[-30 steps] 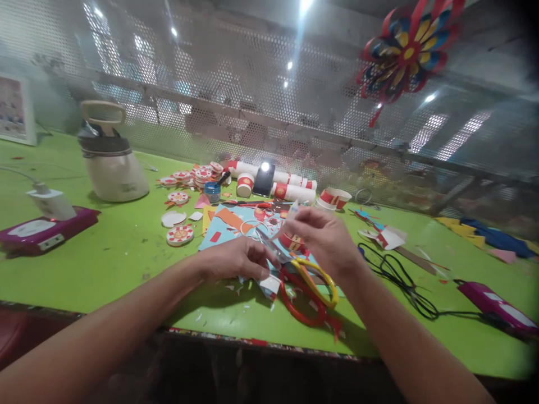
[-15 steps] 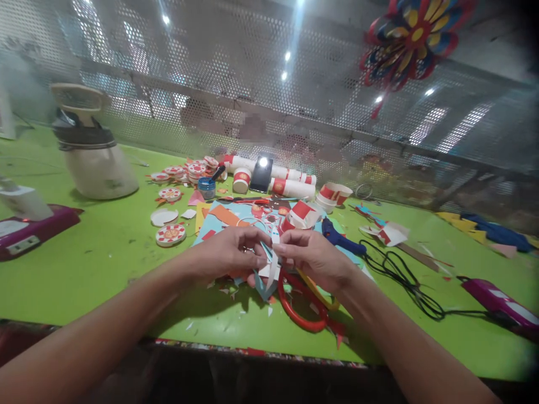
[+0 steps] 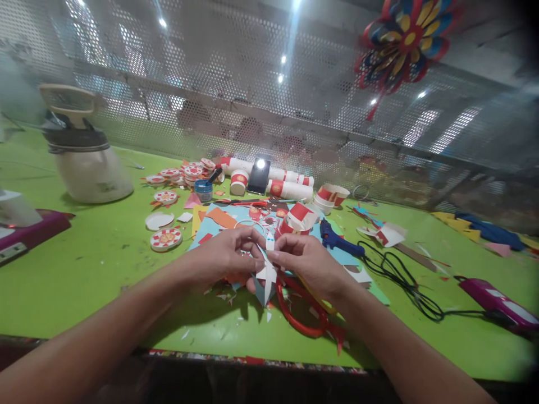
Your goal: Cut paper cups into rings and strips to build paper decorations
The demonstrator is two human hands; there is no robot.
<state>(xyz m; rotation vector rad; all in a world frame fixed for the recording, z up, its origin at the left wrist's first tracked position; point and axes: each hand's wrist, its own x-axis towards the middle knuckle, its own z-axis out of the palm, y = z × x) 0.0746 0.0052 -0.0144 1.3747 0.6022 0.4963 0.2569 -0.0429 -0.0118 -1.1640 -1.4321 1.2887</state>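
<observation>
Between my hands stands a narrow white paper cutout [image 3: 268, 275] with small blue marks near its top and a pointed lower end. My left hand [image 3: 236, 255] is closed on its left side, and a grey-blue paper piece [image 3: 259, 293] shows behind it by those fingers. Whether the two pieces are joined I cannot tell. From the right, my right hand [image 3: 305, 261] pinches the cutout's upper part between thumb and fingers. Just below that hand lie scissors with a large red handle loop [image 3: 305, 328]; their blades are hidden.
A blue glue gun [image 3: 339, 238] with a black cable lies to the right. Behind are paper cups [image 3: 326, 199], a phone [image 3: 259, 177], a blue jar [image 3: 204, 191] and decorated discs [image 3: 166, 239]. Coloured paper sheets [image 3: 210, 224] and scraps cover the middle. A spray bottle [image 3: 88, 168] stands left.
The white cutout has turned to face me more squarely, its blue marks now plainer. Both hands keep their hold on it. The whole view has shifted slightly.
</observation>
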